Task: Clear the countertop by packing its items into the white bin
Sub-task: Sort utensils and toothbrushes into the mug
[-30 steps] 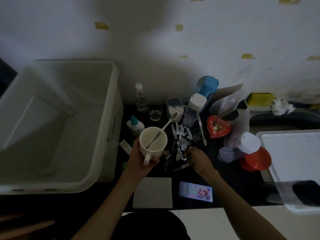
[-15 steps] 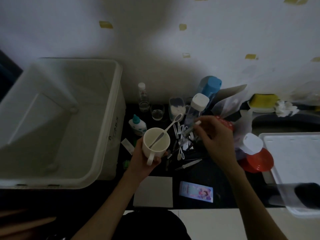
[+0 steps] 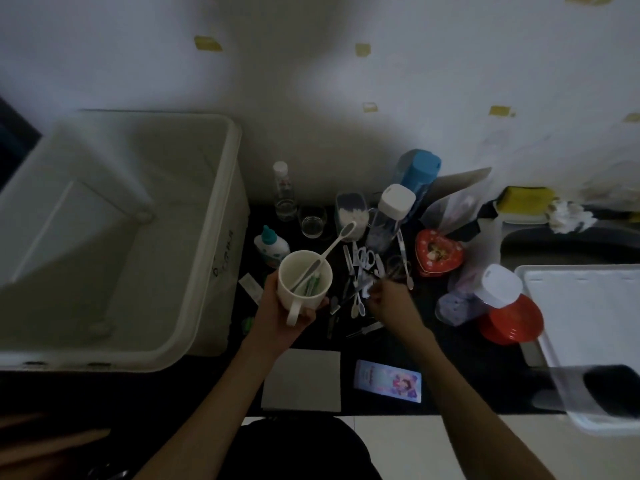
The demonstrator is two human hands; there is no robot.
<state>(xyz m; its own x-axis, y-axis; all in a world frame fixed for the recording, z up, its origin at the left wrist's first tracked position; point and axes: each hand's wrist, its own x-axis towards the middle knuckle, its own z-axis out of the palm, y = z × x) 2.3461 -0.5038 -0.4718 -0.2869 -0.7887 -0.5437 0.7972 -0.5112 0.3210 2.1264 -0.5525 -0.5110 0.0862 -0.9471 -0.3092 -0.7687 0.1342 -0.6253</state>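
Head view: right hand (image 3: pixel 388 301) fingertips indistinct

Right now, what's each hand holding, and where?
Left hand grips the white mug around its body. Right hand reaches into the small utensils; hold unclear.

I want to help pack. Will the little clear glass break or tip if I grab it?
The clear glass looks thin, so it could probably break if dropped. It seems short, wide and empty, so likely light and steady. Its smooth sides may feel slippery.
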